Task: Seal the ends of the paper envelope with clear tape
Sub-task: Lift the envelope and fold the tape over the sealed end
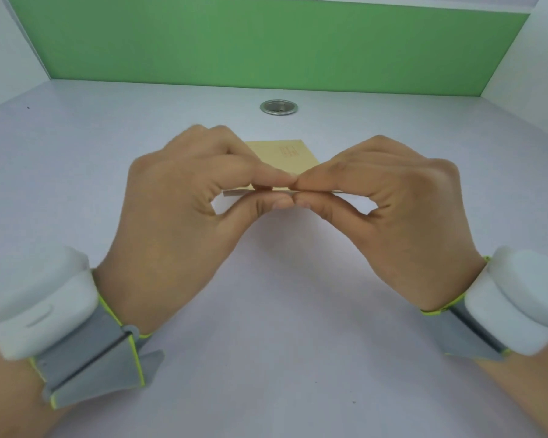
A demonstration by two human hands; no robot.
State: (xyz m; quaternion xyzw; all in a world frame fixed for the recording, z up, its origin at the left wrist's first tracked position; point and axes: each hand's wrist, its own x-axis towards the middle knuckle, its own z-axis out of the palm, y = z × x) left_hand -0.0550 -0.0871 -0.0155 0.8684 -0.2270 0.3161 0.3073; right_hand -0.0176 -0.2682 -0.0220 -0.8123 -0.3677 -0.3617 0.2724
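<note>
A tan paper envelope [285, 156] with faint red print is held above the white desk, seen nearly edge-on. My left hand [184, 210] and my right hand [389, 210] both pinch its near edge between thumb and fingers, their fingertips meeting in the middle. A thin pale strip [244, 193] runs along that near edge between the fingers; whether it is clear tape I cannot tell. The lower part of the envelope is hidden behind my fingers. No tape roll is in view.
A round metal cable grommet [279, 107] sits in the white desk [282, 311] behind the envelope. A green panel [266, 42] closes the back, with white side walls left and right. Both wrists carry white devices on grey straps.
</note>
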